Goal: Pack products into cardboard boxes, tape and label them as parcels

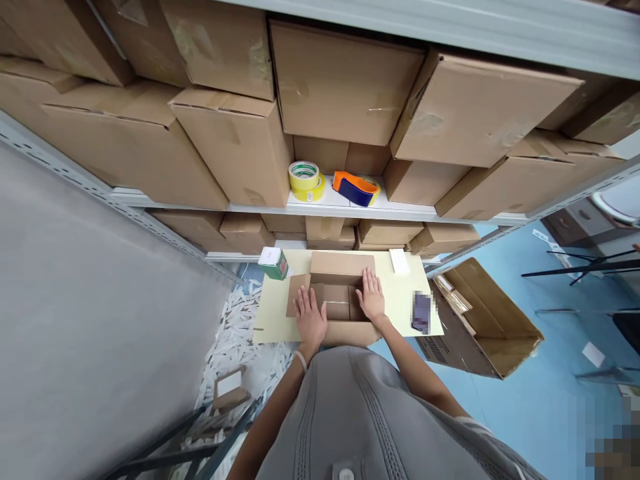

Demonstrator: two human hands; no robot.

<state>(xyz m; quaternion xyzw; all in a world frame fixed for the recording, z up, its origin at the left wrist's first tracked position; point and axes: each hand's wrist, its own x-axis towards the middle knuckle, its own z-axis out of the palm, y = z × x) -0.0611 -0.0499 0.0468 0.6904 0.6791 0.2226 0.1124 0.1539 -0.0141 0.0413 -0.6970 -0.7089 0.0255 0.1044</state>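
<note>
An open cardboard box (343,265) stands on a pale yellow board in front of me, its flaps folded outward and its inside showing bare cardboard. My left hand (310,319) lies on the left side of the box, palm down with the fingers spread. On the right side, my right hand (371,298) rests flat on the box with its fingers stretched forward. Neither hand grips anything. Left of the box, a small green and white box (273,263) sits at the board's back corner.
On the shelf are yellow tape rolls (305,179) and an orange and blue tape dispenser (356,187), among stacked cartons (345,80). The board (275,327) also bears a white packet (399,261) and a blurred dark item (421,312). A large open carton (505,320) stands right; paper strips (235,333) cover the floor left.
</note>
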